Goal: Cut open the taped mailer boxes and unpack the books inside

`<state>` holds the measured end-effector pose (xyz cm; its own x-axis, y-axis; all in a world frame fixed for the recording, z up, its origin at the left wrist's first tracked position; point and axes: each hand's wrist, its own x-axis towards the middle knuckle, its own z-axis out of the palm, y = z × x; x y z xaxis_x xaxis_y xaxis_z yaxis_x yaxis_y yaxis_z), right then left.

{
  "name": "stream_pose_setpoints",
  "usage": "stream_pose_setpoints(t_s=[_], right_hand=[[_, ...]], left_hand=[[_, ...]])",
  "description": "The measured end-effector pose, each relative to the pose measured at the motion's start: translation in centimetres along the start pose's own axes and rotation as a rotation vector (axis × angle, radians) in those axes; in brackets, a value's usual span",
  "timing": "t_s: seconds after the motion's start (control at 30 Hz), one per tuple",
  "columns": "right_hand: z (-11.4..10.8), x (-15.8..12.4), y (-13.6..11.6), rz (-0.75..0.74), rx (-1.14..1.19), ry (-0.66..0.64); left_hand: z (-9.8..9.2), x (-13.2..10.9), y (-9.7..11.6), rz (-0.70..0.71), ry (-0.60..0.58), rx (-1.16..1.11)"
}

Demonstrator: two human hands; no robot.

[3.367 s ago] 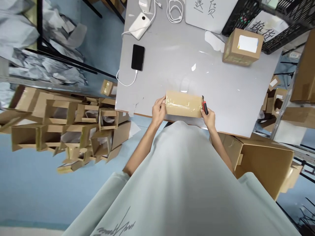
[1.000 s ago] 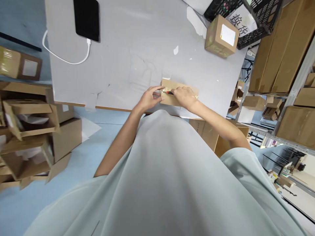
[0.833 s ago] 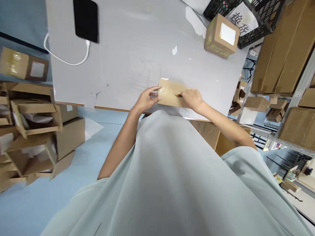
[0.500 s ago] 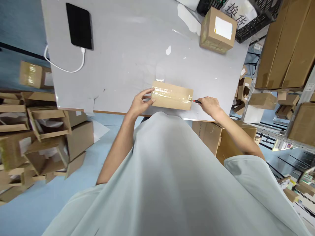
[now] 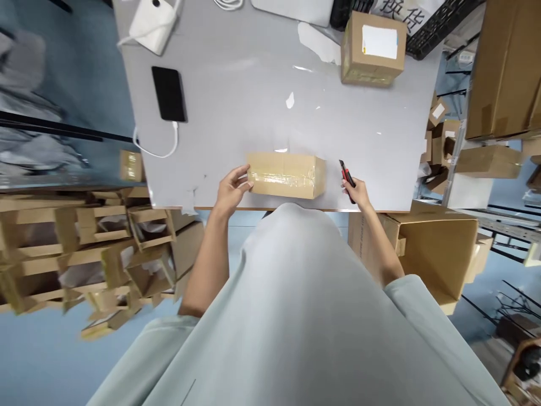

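Note:
A small taped cardboard box (image 5: 281, 175) lies near the front edge of the grey table (image 5: 236, 96), with clear tape along its top. My left hand (image 5: 231, 190) grips the box's left end, fingertips at the upper corner and thumb on the near side. To the right of the box and apart from it, my right hand (image 5: 357, 192) is closed around a red and black utility knife (image 5: 347, 179). The knife's tip points up and away from me.
A labelled carton (image 5: 372, 51) stands at the back right beside a black crate (image 5: 439, 28). A phone (image 5: 169, 94) with a white cable lies at left, near a white device (image 5: 153, 25). An open carton (image 5: 435, 254) sits below the right edge; several open boxes (image 5: 105, 225) are stacked left.
My right hand has drawn the utility knife off the box's right end, and the knife now points upward. My left hand still holds the box, which has turned slightly. The view has shifted.

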<state>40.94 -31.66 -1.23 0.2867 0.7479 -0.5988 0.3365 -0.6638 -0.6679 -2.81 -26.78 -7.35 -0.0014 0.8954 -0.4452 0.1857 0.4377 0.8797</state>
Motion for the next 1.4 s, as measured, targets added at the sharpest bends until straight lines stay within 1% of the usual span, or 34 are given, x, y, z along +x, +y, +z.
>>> stream_pose_setpoints(t_s=[0.03, 0.1, 0.13, 0.2, 0.27, 0.33, 0.43, 0.5, 0.63, 0.77, 0.83, 0.87, 0.93, 0.97, 1.03, 1.13, 1.2, 1.23, 1.27, 1.3, 1.33, 1.4], right_hand=[[2.1, -0.1, 0.2, 0.005, 0.11, -0.015], [5.6, -0.3, 0.2, 0.005, 0.227, -0.031], [6.9, -0.2, 0.1, 0.005, 0.246, -0.023], [8.3, 0.1, 0.2, 0.025, 0.254, 0.025], [8.6, 0.7, 0.5, 0.077, 0.258, 0.07], [8.3, 1.3, 1.1, 0.13, 0.265, 0.09], [8.0, 1.5, 2.1, 0.166, 0.287, 0.078], [8.2, 1.3, 2.5, 0.174, 0.316, 0.061], [9.5, 0.5, 2.4, 0.155, 0.384, 0.037], [10.7, -0.6, 1.0, 0.103, 0.418, 0.042], [10.7, -1.4, -0.2, 0.034, 0.383, 0.047], [10.5, -1.8, -0.8, -0.007, 0.341, 0.06], [9.3, -2.7, -2.3, -0.092, 0.224, 0.113], [8.4, -3.2, -3.0, -0.138, 0.16, 0.147], [6.3, -4.3, -4.4, -0.226, 0.044, 0.215], [3.2, -5.9, -6.1, -0.285, -0.123, 0.292], [2.0, -6.7, -6.9, -0.283, -0.241, 0.319], [1.8, -7.0, -7.1, -0.277, -0.296, 0.319], [1.9, -7.2, -7.2, -0.271, -0.344, 0.315], [2.1, -7.2, -7.3, -0.265, -0.384, 0.31], [2.6, -7.3, -7.3, -0.258, -0.418, 0.309], [3.9, -7.3, -7.1, -0.243, -0.467, 0.333]], left_hand=[[-0.3, 0.1, 0.2, -0.004, 0.016, 0.016], [-0.6, 0.4, 0.8, -0.006, 0.015, 0.062], [-0.4, 0.5, 1.1, -0.002, 0.001, 0.089], [0.3, 0.8, 1.6, 0.018, -0.045, 0.141], [1.4, 1.0, 2.2, 0.044, -0.099, 0.179], [2.4, 1.1, 2.6, 0.068, -0.14, 0.198], [2.8, 1.2, 2.8, 0.093, -0.16, 0.201], [2.2, 1.4, 2.6, 0.096, -0.153, 0.192], [0.0, 1.9, 1.7, 0.055, -0.084, 0.146], [-2.2, 2.7, 0.9, -0.013, -0.003, 0.124], [-2.7, 3.0, 0.8, -0.043, 0.019, 0.141], [-2.7, 3.1, 0.8, -0.058, 0.018, 0.152], [-1.8, 3.3, 0.8, -0.082, -0.025, 0.18], [-0.9, 3.4, 0.8, -0.089, -0.063, 0.192], [1.8, 3.5, 0.8, -0.094, -0.154, 0.203], [6.8, 3.8, 0.8, -0.1, -0.274, 0.195], [9.5, 3.9, 0.9, -0.11, -0.343, 0.2], [10.3, 4.0, 1.0, -0.118, -0.371, 0.204], [10.8, 4.0, 1.1, -0.129, -0.391, 0.207], [10.8, 3.9, 1.4, -0.137, -0.401, 0.213], [10.5, 3.7, 1.7, -0.13, -0.399, 0.221], [9.2, 3.1, 2.8, -0.054, -0.358, 0.227]])
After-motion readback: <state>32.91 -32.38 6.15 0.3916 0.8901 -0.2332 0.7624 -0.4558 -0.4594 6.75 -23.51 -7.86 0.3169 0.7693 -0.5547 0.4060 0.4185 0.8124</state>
